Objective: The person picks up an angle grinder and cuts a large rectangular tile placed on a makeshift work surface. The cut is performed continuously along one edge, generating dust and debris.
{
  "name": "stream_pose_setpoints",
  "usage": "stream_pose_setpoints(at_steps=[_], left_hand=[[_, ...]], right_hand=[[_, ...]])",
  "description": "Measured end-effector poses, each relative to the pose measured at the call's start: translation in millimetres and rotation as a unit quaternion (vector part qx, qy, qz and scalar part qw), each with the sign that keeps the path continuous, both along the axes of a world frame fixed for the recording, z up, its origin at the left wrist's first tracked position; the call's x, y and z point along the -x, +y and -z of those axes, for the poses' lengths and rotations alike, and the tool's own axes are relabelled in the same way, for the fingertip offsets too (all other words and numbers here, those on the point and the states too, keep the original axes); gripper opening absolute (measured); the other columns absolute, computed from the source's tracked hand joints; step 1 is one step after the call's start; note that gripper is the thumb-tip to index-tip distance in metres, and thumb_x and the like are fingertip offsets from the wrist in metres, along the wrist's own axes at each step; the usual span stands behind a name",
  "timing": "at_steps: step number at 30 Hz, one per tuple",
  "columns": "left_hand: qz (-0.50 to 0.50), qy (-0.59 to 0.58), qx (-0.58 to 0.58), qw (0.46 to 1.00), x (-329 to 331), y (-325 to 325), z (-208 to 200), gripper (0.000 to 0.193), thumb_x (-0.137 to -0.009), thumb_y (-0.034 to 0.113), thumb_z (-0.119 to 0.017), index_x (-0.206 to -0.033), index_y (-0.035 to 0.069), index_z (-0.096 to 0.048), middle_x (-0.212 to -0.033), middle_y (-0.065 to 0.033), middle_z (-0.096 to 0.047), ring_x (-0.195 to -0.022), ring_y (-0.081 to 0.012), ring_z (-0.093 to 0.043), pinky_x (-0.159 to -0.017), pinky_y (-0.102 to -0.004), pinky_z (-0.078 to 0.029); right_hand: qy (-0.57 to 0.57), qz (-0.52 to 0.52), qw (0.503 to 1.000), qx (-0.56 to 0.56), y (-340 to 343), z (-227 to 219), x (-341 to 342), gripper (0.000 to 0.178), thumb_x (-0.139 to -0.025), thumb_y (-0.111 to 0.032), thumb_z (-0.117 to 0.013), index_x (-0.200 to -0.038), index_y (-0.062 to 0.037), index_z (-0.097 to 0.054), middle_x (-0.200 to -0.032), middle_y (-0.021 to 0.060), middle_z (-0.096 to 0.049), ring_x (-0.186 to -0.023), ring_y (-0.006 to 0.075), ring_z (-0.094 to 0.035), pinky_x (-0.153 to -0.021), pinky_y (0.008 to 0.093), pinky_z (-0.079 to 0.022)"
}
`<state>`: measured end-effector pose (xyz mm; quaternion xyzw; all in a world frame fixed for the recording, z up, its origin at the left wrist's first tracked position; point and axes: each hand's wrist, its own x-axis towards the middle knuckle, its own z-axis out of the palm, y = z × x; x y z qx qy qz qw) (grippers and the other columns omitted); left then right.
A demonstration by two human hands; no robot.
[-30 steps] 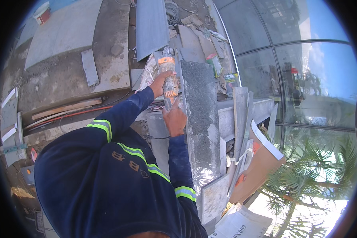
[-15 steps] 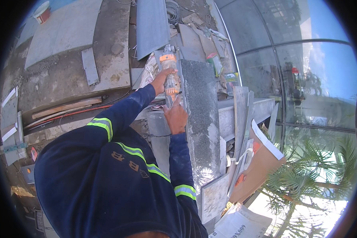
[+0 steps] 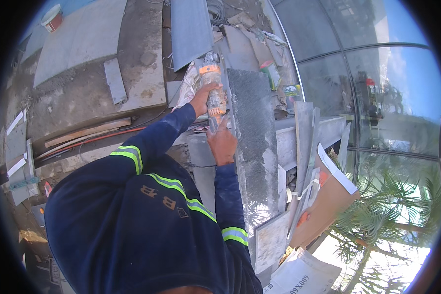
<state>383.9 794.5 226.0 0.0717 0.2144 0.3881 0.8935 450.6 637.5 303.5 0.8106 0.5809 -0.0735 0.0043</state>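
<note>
A dusty orange-and-grey angle grinder (image 3: 213, 98) lies lengthwise in front of me, its head pointing away along the left edge of a long dark grey stone slab (image 3: 251, 127). My left hand (image 3: 204, 99) is wrapped round the middle of its body. Behind it, my right hand (image 3: 222, 145) grips the rear end, fingers closed. The disc is not clear enough to make out, so I cannot tell whether it touches the slab. Beyond the grinder's head sits a smooth light grey panel (image 3: 191, 34).
Thin upright strips (image 3: 304, 142) and a brown cardboard sheet (image 3: 323, 201) lean right of the slab. Glass panes (image 3: 323, 73) stand beyond. Broken sheets (image 3: 242, 46) and coiled cable (image 3: 216, 11) lie ahead. Planks (image 3: 88, 132) lie left, and a bucket (image 3: 52, 19) stands far left.
The whole view has shifted a little, so the surroundings sit slightly farther right. Both hands keep the same hold on the grinder, which stays along the slab's left edge.
</note>
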Motion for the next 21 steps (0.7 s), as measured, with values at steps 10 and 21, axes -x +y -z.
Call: stream_pose_setpoints(at_steps=[10,21], left_hand=[[0.010,-0.026,-0.012,1.000,0.9,1.8,0.3,0.032,-0.083,0.023,-0.073,-0.105,0.004,-0.058,-0.089,-0.0144,-0.065,-0.080,-0.0290,-0.071,-0.073,-0.0476,-0.061],[-0.014,-0.016,0.012,1.000,-3.8,-3.0,-0.1,0.029,-0.082,0.020,-0.073,-0.102,0.004,-0.058,-0.086,-0.0137,-0.066,-0.073,-0.0281,-0.071,-0.067,-0.0456,-0.061]], right_hand=[[0.003,-0.019,1.000,-0.001,0.3,-2.0,-3.3,0.085,-0.085,-0.036,-0.075,-0.146,0.0051,-0.034,-0.092,0.0210,-0.072,-0.078,0.0386,-0.072,-0.067,0.0471,-0.057],[-0.007,-0.027,1.000,-0.007,-2.6,-5.8,-5.1,0.080,-0.086,-0.035,-0.073,-0.145,0.0062,-0.036,-0.089,0.0212,-0.072,-0.078,0.0398,-0.072,-0.069,0.0479,-0.056]])
